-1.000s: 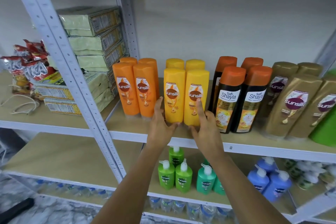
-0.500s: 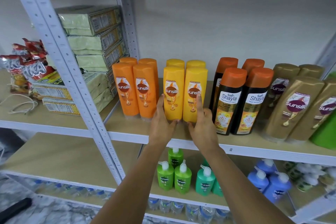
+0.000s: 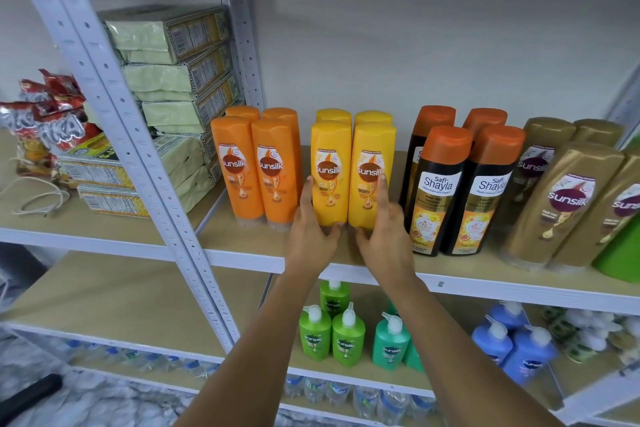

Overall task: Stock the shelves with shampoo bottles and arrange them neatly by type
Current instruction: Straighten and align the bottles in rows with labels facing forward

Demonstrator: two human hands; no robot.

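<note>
Several yellow Sunsilk bottles (image 3: 351,163) stand in two rows on the upper shelf (image 3: 311,263). My left hand (image 3: 311,229) presses flat against the left side of the front pair, fingers straight. My right hand (image 3: 384,236) presses the right side the same way. Both thumbs touch the bottles' bases. Orange Sunsilk bottles (image 3: 256,166) stand just to the left, black Safi Shayla bottles (image 3: 460,184) to the right, and gold Sunsilk bottles (image 3: 568,198) farther right.
A green bottle (image 3: 620,253) sits at the right edge. Stacked green packs (image 3: 173,80) and red snack bags (image 3: 52,121) fill the left bay. Green (image 3: 332,333) and blue pump bottles (image 3: 516,347) stand on the shelf below, behind a grey upright post (image 3: 138,135).
Both hands have slid forward and closed in on the sides of the front yellow pair, which has shifted slightly back on the shelf.
</note>
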